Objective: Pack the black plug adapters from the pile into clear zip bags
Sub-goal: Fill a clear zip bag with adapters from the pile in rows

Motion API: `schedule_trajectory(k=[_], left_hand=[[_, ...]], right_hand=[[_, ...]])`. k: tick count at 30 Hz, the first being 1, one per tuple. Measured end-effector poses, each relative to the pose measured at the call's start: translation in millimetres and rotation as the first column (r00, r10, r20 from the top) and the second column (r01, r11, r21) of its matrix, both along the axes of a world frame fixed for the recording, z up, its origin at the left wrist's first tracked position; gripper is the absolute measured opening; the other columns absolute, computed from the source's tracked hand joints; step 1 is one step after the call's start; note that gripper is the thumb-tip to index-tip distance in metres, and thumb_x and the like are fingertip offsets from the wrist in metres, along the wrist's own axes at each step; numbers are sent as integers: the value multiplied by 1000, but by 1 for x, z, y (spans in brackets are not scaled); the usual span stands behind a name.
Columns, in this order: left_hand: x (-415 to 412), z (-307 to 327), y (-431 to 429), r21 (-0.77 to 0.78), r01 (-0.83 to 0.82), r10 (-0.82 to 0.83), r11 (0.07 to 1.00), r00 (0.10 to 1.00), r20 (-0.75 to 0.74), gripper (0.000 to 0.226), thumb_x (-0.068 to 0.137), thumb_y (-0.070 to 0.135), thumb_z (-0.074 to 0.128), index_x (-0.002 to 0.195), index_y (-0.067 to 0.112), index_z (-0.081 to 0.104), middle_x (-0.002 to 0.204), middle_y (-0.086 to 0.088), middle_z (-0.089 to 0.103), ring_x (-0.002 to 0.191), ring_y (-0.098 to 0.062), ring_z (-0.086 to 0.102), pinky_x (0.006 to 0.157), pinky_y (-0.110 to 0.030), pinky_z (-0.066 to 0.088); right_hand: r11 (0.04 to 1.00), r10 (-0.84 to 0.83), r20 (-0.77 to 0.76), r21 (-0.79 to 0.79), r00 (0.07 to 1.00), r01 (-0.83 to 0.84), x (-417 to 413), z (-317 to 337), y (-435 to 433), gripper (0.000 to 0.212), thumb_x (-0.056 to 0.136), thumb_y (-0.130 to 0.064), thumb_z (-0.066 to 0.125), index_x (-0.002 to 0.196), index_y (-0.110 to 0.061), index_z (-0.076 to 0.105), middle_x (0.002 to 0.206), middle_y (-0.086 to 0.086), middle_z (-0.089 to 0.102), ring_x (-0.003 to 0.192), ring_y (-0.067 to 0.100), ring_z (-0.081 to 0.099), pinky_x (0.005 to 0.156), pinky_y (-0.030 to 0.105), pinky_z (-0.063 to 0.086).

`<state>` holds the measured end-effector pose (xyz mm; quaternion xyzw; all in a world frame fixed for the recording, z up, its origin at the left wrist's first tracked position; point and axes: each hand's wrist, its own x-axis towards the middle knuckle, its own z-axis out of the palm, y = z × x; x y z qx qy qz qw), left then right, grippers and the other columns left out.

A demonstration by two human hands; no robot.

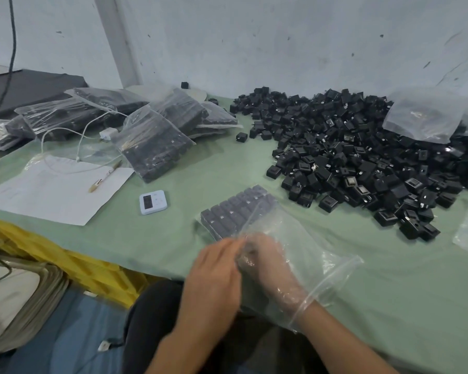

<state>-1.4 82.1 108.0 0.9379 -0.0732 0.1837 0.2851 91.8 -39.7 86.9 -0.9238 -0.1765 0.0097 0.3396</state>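
Several filled bags (152, 141) are stacked aside, a large pile (362, 163) remains, and the part-filled zip bag (276, 238) is pinched by the left hand (214, 271), with the right hand (265, 263) inside it, its grip unclear.

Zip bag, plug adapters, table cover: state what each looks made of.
Zip bag: thin clear plastic film, glossy; it crinkles and the right hand shows through it.
Plug adapters: moulded black plastic, matte to satin; hard edges, dull highlights.
Table cover: pale green, matte, probably cloth or a soft mat; cannot tell which.

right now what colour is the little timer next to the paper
Pale blue-white casing with a dark screen, in the head view: timer.
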Motion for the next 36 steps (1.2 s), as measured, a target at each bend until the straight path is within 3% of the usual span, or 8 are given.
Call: schedule_trajectory(k=[6, 15, 19, 23, 25, 30, 32, 36], left_hand=[[22, -6, 35, 300, 42, 21, 953, 979, -203, 65, 81, 3, 62, 143, 17, 54, 145, 2, 54, 129, -20, 54, 100, -37, 47], [23, -10, 40, 349, 73, -28, 934, 991, -132, 64, 66, 9, 60, 130, 18, 67, 136, 4, 63, 109, -18, 68, 73, -35, 56], [22, -13, 40, 351, 59, -17, 935, 992, -122, 65, 63, 11, 56, 126, 18, 69, 135, 3, 64, 104, -19, 70, 70, -36, 57], [23, -16, 39, 348, 43, -7, 936, 995, -103, 62, 66, 12, 49, 124, 17, 70, 132, 3, 66, 100, -20, 71, 69, -37, 58], [24, -17, 39, 346, 40, -5, 938, 995, -100, 62, 68, 12, 44, 124, 17, 70, 131, 2, 66, 96, -19, 71, 67, -34, 57], [25, -21, 39, 311, 36, -7, 950, 996, -94, 65, 67, 10, 43, 126, 18, 69, 134, 2, 65, 98, -17, 71, 71, -30, 55], [25, -21, 39, 286, 36, -6, 957, 994, -107, 66, 66, 10, 44, 126, 20, 69, 135, 4, 63, 100, -15, 70, 75, -25, 51], [24, -20, 39, 275, 45, -10, 960, 992, -125, 67, 66, 8, 47, 129, 21, 67, 138, 5, 61, 103, -13, 69, 73, -25, 51]], right_hand=[[991, 11, 42, -131, 999, -5, -5, 10, 13, 26, 99, -37, 55, 102, -18, 73, 93, -1, 72, 84, 15, 67, 82, 32, 55], [993, -51, -37, -106, 998, 47, -27, 10, 26, 31, 103, 3, 33, 122, 5, 57, 119, 22, 65, 111, 33, 63, 103, 33, 48], [942, 229, -421, 321, 878, -92, -41, 38, -71, 31, 93, -11, 68, 123, -20, 66, 116, -3, 71, 109, 8, 66, 101, 30, 51], [923, 352, -565, 343, 746, -175, -53, 65, -177, 19, 91, -12, 68, 108, -16, 77, 103, 9, 75, 90, 19, 70, 84, 33, 56], [928, 292, -517, 357, 805, -107, -37, 81, -211, 20, 90, -25, 69, 108, -18, 76, 99, 9, 74, 82, 18, 68, 72, 31, 57], [987, -160, -22, -23, 987, 159, 72, 77, -185, 22, 98, -22, 60, 115, -31, 69, 114, -5, 68, 104, 16, 64, 88, 38, 56], [957, -135, 34, -256, 990, 140, 109, 57, -162, 33, 100, -19, 52, 132, -25, 59, 134, 1, 55, 119, 22, 56, 103, 38, 46], [857, -166, -16, -497, 986, 137, 126, 25, -156, 51, 101, -21, 46, 151, -25, 33, 143, 12, 35, 108, 37, 57, 92, 43, 48]])
